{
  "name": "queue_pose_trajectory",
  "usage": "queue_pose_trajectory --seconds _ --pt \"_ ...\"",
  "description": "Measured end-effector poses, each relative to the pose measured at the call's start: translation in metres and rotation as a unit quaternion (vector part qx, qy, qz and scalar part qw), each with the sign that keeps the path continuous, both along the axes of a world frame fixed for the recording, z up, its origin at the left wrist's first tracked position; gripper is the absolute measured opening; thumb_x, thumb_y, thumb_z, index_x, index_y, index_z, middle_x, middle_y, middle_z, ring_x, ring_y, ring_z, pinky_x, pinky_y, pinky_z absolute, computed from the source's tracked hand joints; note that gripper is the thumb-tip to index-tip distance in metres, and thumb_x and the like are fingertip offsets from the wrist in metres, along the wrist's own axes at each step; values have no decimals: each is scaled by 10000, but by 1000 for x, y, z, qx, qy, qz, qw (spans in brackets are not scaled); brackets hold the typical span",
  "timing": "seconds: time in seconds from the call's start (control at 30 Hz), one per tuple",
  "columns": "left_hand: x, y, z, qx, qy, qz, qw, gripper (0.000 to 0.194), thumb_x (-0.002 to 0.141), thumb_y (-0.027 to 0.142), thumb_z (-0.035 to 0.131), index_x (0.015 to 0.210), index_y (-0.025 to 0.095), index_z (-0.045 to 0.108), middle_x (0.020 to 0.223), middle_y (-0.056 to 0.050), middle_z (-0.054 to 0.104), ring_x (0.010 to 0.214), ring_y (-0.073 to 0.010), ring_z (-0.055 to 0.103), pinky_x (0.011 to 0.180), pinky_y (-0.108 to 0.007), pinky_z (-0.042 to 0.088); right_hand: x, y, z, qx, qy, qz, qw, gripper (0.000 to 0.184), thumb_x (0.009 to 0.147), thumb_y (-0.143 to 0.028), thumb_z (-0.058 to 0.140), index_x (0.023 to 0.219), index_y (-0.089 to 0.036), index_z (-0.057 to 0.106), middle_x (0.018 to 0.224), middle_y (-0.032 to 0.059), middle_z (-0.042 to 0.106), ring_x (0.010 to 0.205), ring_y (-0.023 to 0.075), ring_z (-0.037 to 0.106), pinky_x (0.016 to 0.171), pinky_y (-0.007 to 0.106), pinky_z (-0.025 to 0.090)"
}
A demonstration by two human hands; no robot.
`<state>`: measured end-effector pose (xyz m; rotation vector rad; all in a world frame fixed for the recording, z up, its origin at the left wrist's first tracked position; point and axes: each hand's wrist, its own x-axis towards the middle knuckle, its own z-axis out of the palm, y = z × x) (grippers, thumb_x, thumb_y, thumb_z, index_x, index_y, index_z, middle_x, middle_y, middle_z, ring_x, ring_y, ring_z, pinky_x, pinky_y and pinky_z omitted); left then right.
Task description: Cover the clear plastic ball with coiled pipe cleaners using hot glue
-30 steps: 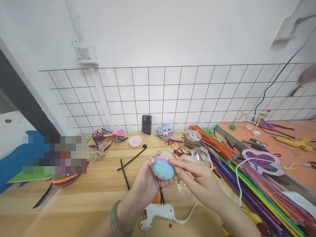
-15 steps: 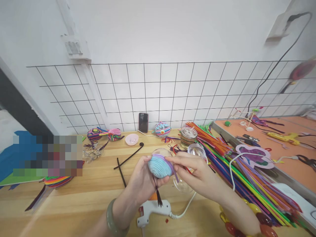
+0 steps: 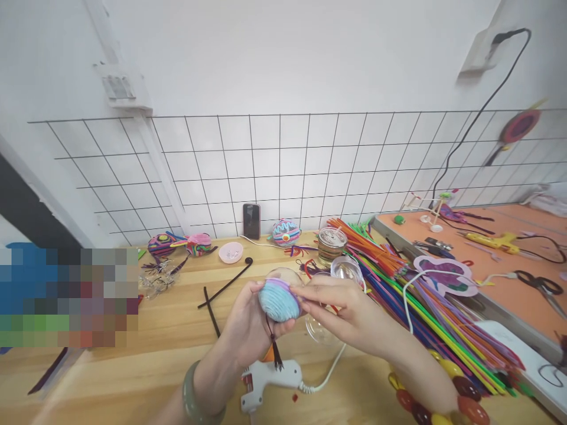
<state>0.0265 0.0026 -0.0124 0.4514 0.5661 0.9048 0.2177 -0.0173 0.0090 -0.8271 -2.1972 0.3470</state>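
Note:
My left hand [image 3: 250,321] cups a clear plastic ball [image 3: 280,304] whose lower half is wound with light blue pipe cleaner. Its upper part is bare and see-through. A dark tassel [image 3: 276,354] hangs beneath the ball. Along the edge of the blue winding runs a purple pipe cleaner [image 3: 280,284], and the closed fingers of my right hand [image 3: 341,304] press it against the ball's right side. Under the hands lies a white hot glue gun [image 3: 279,376] on the wooden table [image 3: 146,378].
Clear plastic half-shells [image 3: 321,327] sit just behind my right hand. Bundled pipe cleaners [image 3: 436,319] cover the right side. A phone [image 3: 251,221], a pink dish [image 3: 231,252] and a lidded jar [image 3: 332,245] stand at the back. Scissors [image 3: 543,286] lie on the orange mat.
The view has shifted slightly to the right. My right fingers now lie closer along the ball, and the loose purple end that hung below them no longer shows.

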Motion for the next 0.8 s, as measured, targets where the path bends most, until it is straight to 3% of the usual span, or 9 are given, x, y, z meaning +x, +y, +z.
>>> queue_pose_trajectory --seconds 0.2,0.4,0.57,0.8 --pt "-3 -1 4 4 -18 9 1000 265 873 287 464 1073 153 574 833 -123 730 710 -241 722 515 -265 566 1 0 2 102 -5 -4 995 223 935 -160 547 1081 -216 705 835 48 681 722 138 617 618 259 498" --pt "-4 -2 6 3 -35 -4 999 275 869 305 477 1060 143 590 834 -122 728 693 -220 712 524 -270 573 -4 -5 6 175 -34 -23 984 228 946 -129 511 1083 -188 683 803 52 669 702 141 592 583 263 486" --pt "-2 -5 9 -9 -21 6 1000 302 892 321 432 1123 165 548 869 -142 737 699 -238 725 539 -292 576 -1 -6 5 163 -14 -35 986 213 953 -170 519 1034 -196 715 793 42 592 693 130 550 572 255 454" --pt "-2 -8 13 -22 5 6 1000 318 910 355 413 1130 163 540 799 -123 732 646 -233 716 542 -319 581 5 4 -2 93 48 14 994 179 913 -209 612 1060 -222 713 849 24 553 755 124 566 631 254 481"
